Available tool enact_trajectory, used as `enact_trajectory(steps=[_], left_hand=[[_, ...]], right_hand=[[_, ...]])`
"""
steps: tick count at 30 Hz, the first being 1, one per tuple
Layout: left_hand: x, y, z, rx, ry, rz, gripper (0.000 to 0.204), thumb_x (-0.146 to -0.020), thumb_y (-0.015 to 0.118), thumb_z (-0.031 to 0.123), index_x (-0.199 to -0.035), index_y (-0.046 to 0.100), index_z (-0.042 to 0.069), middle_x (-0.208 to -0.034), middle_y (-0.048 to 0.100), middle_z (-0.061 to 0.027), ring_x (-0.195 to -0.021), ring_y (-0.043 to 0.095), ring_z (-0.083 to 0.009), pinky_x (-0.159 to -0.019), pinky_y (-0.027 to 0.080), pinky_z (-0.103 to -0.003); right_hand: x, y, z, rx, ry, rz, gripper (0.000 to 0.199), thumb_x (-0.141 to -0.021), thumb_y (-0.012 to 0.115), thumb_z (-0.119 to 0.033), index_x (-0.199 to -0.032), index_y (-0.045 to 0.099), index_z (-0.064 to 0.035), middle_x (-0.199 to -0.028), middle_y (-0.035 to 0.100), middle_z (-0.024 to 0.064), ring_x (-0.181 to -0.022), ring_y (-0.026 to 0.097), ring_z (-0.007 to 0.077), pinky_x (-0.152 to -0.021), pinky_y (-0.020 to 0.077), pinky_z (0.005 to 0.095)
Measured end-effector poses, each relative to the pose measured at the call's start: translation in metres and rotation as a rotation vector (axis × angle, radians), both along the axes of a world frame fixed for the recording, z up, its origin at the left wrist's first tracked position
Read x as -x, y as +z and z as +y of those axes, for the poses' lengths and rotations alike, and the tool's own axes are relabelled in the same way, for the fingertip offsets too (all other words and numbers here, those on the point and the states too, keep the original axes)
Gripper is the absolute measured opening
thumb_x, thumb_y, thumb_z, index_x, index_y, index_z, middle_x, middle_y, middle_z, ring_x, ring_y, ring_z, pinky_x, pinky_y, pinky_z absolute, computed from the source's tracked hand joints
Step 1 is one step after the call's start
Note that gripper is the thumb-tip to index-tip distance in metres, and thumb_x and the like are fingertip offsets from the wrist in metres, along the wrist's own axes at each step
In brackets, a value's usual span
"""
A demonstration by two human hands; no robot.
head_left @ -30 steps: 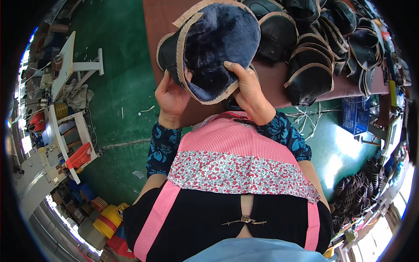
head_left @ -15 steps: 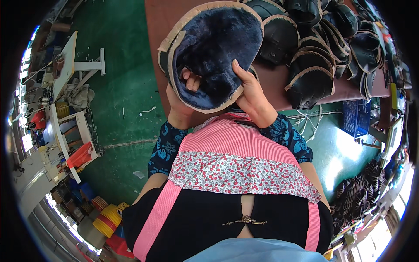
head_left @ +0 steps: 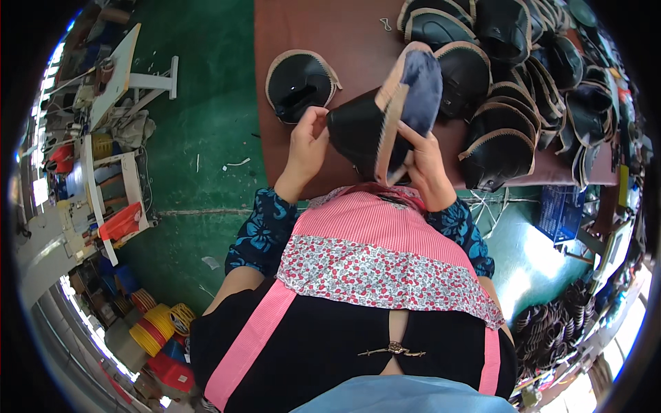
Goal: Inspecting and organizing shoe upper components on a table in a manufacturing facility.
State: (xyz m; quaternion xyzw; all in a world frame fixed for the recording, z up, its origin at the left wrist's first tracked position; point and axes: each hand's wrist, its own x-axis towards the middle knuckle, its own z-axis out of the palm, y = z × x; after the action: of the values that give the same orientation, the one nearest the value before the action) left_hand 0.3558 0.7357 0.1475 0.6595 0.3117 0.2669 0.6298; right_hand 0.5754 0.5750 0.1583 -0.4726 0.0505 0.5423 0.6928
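Between my hands is a black leather-like cover (head_left: 354,127), tapered, with dark blue fleece lining and a tan zigzag-stitched edge. It is tilted on its side, its wide fleecy mouth turned to the right. The fingers and thumb of my left hand (head_left: 308,148) pinch its narrow end. On the other side, my right hand (head_left: 428,165) is closed on the tan rim, thumb across the edge and some fingers hidden inside the mouth. Just beyond my left hand, a similar black cover (head_left: 296,86) lies on the brown table (head_left: 365,27).
Stacks of like black covers (head_left: 499,141) fill the table's right side. A blue crate (head_left: 561,213) stands below the table at the right. Off to the left are a white-framed stand (head_left: 155,82) and yellow rolls (head_left: 155,330) on the green floor (head_left: 200,138).
The cover has turned from mouth up to lying sideways, and it is lower. My left fingers, which showed inside it, now pinch its narrow end from outside. The cover on the table beyond has come into view.
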Motion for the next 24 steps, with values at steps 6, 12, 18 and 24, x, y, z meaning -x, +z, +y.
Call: enact_trajectory(steps=[6,12,18,24], left_hand=[[0.008,-0.036,0.045,-0.987,0.259,0.562,0.043,-0.088,0.091,0.022,-0.12,0.067,0.008,-0.118,0.068,-0.0117,-0.113,0.063,-0.0374,-0.097,0.052,-0.048],[0.027,-0.085,0.097,-0.907,0.239,0.629,0.035,-0.086,0.092,0.021,-0.103,0.063,0.012,-0.094,0.07,-0.0086,-0.095,0.068,-0.0379,-0.09,0.052,-0.052],[0.064,-0.033,0.149,-0.018,0.566,0.01,0.039,-0.108,0.076,0.026,-0.138,0.07,0.002,-0.128,0.077,-0.0104,-0.117,0.071,-0.0182,-0.102,0.057,-0.039],[0.088,0.092,0.134,0.431,0.637,-0.656,0.036,-0.118,0.049,0.031,-0.127,0.069,0.002,-0.106,0.066,-0.0067,-0.099,0.061,-0.0258,-0.101,0.048,-0.044]], right_hand=[[0.007,-0.045,-0.03,0.094,-0.139,-0.01,0.045,-0.098,0.079,0.001,-0.141,0.066,0.0068,-0.13,0.077,0.0205,-0.11,0.08,0.0313,-0.101,0.0656,0.0426],[0.004,-0.042,-0.027,0.081,-0.18,-0.064,0.042,-0.095,0.083,0.002,-0.135,0.069,0.0058,-0.127,0.079,0.0154,-0.11,0.078,0.0266,-0.099,0.0625,0.0375],[0.004,-0.044,-0.031,0.123,-0.205,-0.09,0.043,-0.097,0.084,-0.003,-0.135,0.069,0.0072,-0.126,0.079,0.0161,-0.107,0.079,0.0277,-0.098,0.0638,0.0389],[0.012,-0.05,-0.017,0.128,-0.141,-0.077,0.038,-0.098,0.082,-0.002,-0.133,0.071,0.0074,-0.124,0.08,0.0155,-0.106,0.079,0.0269,-0.097,0.0636,0.0375]])
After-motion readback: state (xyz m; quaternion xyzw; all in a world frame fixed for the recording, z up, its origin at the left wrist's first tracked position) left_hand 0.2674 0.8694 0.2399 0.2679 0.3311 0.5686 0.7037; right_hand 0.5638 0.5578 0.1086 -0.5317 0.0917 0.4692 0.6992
